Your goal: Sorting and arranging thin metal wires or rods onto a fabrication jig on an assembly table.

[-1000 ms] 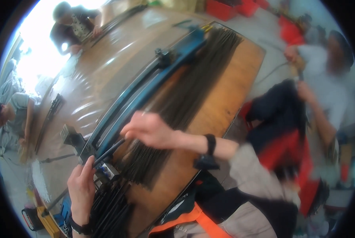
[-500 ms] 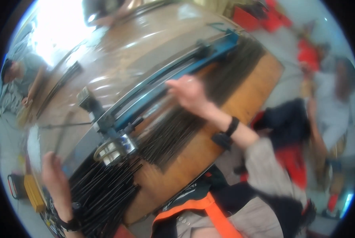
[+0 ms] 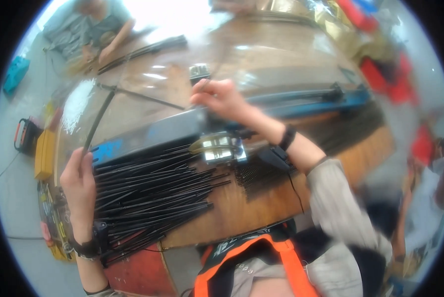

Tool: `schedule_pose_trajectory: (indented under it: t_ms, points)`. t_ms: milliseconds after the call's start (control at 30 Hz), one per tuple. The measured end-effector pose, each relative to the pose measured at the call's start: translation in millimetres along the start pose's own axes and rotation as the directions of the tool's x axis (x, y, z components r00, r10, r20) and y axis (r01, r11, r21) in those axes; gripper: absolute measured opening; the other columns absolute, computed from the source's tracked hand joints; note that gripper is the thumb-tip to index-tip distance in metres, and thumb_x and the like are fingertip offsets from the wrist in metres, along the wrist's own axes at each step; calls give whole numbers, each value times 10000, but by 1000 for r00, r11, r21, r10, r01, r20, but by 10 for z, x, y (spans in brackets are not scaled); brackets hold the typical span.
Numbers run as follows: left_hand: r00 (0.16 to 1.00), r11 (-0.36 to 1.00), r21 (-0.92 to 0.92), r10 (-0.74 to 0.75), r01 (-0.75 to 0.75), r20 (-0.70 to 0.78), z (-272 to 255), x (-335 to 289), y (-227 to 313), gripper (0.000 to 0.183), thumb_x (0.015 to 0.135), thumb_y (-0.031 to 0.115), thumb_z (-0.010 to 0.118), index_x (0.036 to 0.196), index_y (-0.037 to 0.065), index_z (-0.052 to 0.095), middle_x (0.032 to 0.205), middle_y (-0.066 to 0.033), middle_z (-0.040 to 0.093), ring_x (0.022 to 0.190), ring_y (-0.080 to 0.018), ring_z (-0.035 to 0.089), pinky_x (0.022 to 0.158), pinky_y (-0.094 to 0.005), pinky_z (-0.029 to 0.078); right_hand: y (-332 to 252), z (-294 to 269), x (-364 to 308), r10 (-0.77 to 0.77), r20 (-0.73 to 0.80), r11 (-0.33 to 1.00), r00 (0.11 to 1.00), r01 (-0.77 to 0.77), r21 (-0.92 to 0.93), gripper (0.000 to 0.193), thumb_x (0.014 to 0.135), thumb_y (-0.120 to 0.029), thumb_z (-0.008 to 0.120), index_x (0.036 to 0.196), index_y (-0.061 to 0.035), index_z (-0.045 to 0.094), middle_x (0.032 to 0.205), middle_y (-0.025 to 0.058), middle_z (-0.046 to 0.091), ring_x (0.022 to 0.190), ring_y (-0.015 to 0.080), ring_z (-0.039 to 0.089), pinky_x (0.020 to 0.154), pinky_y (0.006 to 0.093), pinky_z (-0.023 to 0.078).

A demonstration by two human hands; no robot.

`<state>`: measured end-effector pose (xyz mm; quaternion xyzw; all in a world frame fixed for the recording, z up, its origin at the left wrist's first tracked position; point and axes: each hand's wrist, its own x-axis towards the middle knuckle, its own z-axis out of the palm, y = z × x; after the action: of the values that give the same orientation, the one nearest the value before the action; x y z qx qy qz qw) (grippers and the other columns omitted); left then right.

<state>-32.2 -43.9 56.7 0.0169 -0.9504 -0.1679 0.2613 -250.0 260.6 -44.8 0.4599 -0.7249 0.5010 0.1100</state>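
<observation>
My left hand is closed around the lower end of a long black rod, which slants up and away over the table. My right hand is above a bench fixture with a long blue rail, its thumb and fingers pinched together. What the pinch holds, if anything, is too blurred to tell. A second dark rod crosses near the first one's far tip and ends close to my right fingers. Below my right hand sits the fixture's silver block. Black rods lie in a pile between my hands.
Thin dark rods lie right of the silver block. White strips are heaped at the table's left. Another person sits across the table, near more rods. A yellow box stands by the left edge.
My view has swung left, so the fixture appears farther right and more level. My right hand has moved from along the blue rail to above the silver block, its fingers now pinched.
</observation>
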Motion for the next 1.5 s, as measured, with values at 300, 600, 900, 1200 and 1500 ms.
schedule_pose_trajectory:
  t_ms: [300,600,900,1200,1500]
  points:
    - [998,997,-57,-43,45,36,193,-92,-211,164,968,101,584,1069,-25,616,789,-179,595,670,-239,539,656,-324,459,32,193,164,59,67,996,996,-63,66,119,940,-197,639,957,-79,648,740,66,700,675,175,687,640,302,542]
    - [992,994,-44,-92,96,82,265,-1,-216,159,958,109,601,1035,-28,628,809,-188,618,678,-274,570,654,-330,467,19,159,23,-9,210,802,978,132,-582,40,863,-132,624,895,-143,646,722,60,670,696,249,676,696,386,503]
    - [952,982,14,179,-189,250,836,246,-246,125,891,133,636,985,54,662,843,-185,654,790,-391,637,654,-447,519,565,-2132,-1590,4,-37,378,999,-36,-925,47,816,-57,597,817,-96,622,793,90,626,846,310,590,864,422,409]
    - [864,950,-126,312,-285,396,1820,721,336,183,925,213,601,840,50,598,783,-154,651,768,-352,650,665,-449,520,371,-1989,-1517,113,-211,545,971,-238,-804,49,887,-71,603,877,-26,588,817,135,586,858,319,566,896,408,421]
    - [864,946,-170,320,-274,388,1939,646,337,262,953,247,572,796,38,587,762,-165,642,755,-359,643,680,-459,512,510,-1999,-1667,264,-265,481,927,-365,-797,47,904,-64,598,935,-29,598,877,133,594,908,310,571,958,409,400]
